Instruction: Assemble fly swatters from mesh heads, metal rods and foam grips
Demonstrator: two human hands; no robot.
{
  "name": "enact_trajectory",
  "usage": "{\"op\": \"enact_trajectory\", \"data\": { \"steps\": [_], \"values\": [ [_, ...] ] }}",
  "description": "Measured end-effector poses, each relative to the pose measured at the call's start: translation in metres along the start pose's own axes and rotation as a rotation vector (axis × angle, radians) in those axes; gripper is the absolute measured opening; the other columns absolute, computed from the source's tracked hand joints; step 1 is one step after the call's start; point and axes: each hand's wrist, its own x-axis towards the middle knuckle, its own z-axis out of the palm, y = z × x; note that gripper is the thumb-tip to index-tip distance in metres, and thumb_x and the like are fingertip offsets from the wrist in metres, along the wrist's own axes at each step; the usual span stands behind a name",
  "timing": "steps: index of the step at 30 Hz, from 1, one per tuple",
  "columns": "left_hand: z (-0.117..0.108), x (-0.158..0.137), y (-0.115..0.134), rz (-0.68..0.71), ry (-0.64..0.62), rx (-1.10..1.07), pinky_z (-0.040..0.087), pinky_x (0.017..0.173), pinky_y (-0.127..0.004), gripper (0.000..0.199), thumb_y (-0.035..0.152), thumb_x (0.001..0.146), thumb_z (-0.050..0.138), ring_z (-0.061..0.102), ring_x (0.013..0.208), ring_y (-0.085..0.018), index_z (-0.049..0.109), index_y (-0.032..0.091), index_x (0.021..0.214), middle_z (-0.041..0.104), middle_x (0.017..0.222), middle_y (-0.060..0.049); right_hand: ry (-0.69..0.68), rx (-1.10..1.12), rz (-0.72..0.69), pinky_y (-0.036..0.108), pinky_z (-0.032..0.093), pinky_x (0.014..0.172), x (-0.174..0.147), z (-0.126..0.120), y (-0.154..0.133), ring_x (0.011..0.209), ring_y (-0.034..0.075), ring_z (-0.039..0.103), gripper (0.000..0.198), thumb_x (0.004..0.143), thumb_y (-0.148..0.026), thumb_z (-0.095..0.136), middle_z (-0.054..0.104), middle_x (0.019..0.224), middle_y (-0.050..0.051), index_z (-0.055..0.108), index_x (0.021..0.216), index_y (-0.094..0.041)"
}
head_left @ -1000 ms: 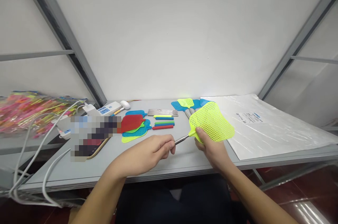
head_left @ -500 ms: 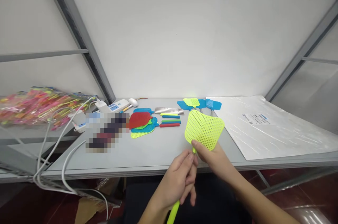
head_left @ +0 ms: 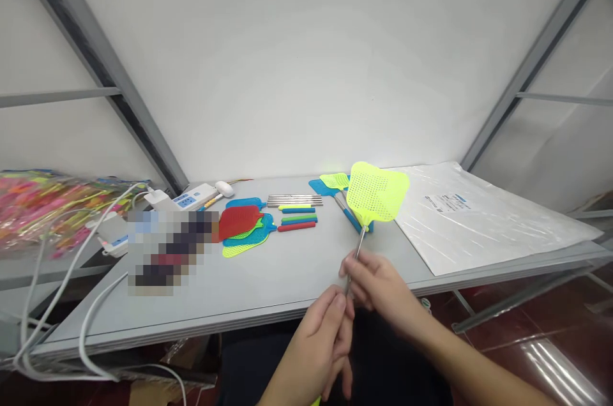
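Table [head_left: 287, 278], grey; over its front edge, neon-yel. swatter [head_left: 377, 192], head up, squarish w/ rounded corners, sm. holes; L hand [head_left: 318, 339] & R hand [head_left: 380, 278] gripping its thin metal rod [head_left: 362, 241]; yel. sliver [head_left: 317, 401] under L hand.

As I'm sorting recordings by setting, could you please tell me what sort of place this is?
It looks like a workshop bench: mesh swatter heads, metal rods and coloured grips lie in groups on the grey table.
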Motion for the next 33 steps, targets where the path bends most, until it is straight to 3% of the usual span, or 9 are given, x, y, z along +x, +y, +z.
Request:
{"op": "enact_trajectory", "data": {
  "steps": [2,8,11,13,15,18,21,28,33],
  "values": [
    [-0.003,0.0,0.001,-0.012,0.014,0.046,0.037,0.033,-0.019,0.034,0.055,0.095,0.035,0.019,0.027,-0.003,0.044,0.022,0.09,0.031,0.051,0.012,-0.056,0.003,0.023,0.021,0.017,0.04,-0.004,0.002,0.004,0.038,0.005,0.024,0.034,0.089,-0.051,0.055,0.033,0.042,-0.01,0.058,0.082,-0.018],
    [-0.013,-0.007,0.016,-0.072,0.043,0.567,0.034,0.045,-0.019,0.038,0.055,0.096,0.032,0.037,0.047,-0.009,0.047,0.022,0.084,0.038,0.058,0.007,0.298,0.164,-0.22,0.022,0.015,0.043,0.023,-0.045,-0.031,0.043,0.005,0.018,0.03,0.083,-0.045,0.066,0.027,0.045,-0.01,0.06,0.077,-0.016],
    [-0.012,-0.01,0.023,-0.057,-0.002,0.755,0.03,0.05,-0.022,0.039,0.052,0.098,0.027,0.037,0.051,-0.011,0.048,0.022,0.085,0.039,0.056,0.006,0.353,0.181,-0.26,0.023,0.018,0.044,0.025,-0.059,-0.041,0.042,0.005,0.019,0.027,0.085,-0.042,0.065,0.027,0.044,-0.01,0.06,0.077,-0.017],
    [-0.01,-0.012,0.025,-0.032,0.018,0.838,0.028,0.052,-0.024,0.038,0.05,0.099,0.026,0.037,0.052,-0.012,0.049,0.022,0.085,0.039,0.056,0.005,0.37,0.167,-0.271,0.023,0.018,0.045,0.018,-0.056,-0.036,0.043,0.006,0.02,0.028,0.087,-0.044,0.063,0.028,0.044,-0.01,0.06,0.079,-0.017],
    [-0.008,-0.013,0.025,0.004,0.093,0.916,0.027,0.054,-0.025,0.037,0.048,0.099,0.027,0.04,0.056,-0.014,0.049,0.023,0.085,0.042,0.059,0.004,0.338,0.123,-0.224,0.023,0.017,0.045,0.008,-0.045,-0.024,0.043,0.006,0.022,0.03,0.087,-0.047,0.061,0.03,0.044,-0.009,0.06,0.081,-0.018],
    [-0.005,-0.016,0.028,0.028,0.197,1.07,0.026,0.056,-0.026,0.032,0.041,0.1,0.027,0.047,0.061,-0.015,0.049,0.024,0.085,0.05,0.064,0.003,0.16,0.045,-0.084,0.024,0.015,0.044,-0.005,-0.025,-0.007,0.042,0.006,0.024,0.034,0.089,-0.051,0.055,0.034,0.044,-0.008,0.059,0.08,-0.018],
    [-0.006,-0.019,0.036,0.01,0.287,1.277,0.023,0.056,-0.027,0.025,0.031,0.1,0.027,0.053,0.063,-0.017,0.046,0.025,0.085,0.057,0.069,0.003,0.105,0.049,-0.092,0.024,0.016,0.045,-0.01,-0.018,-0.005,0.043,0.007,0.026,0.034,0.092,-0.048,0.052,0.035,0.045,-0.007,0.059,0.08,-0.018],
    [-0.023,-0.029,0.053,0.04,0.34,1.493,0.026,0.06,-0.027,0.022,0.027,0.099,0.031,0.06,0.074,-0.018,0.049,0.028,0.088,0.064,0.08,0.003,0.334,0.255,-0.253,0.022,0.021,0.046,-0.008,-0.049,-0.037,0.046,0.006,0.02,0.032,0.089,-0.046,0.06,0.026,0.048,-0.009,0.06,0.078,-0.016],
    [-0.053,-0.038,0.053,0.271,0.385,1.596,0.03,0.068,-0.029,0.021,0.029,0.098,0.036,0.06,0.078,-0.017,0.057,0.032,0.097,0.067,0.087,0.003,0.496,0.362,-0.385,0.018,0.025,0.044,-0.012,-0.076,-0.056,0.045,0.006,0.017,0.029,0.086,-0.044,0.065,0.024,0.047,-0.009,0.06,0.078,-0.016]
  ]
}}
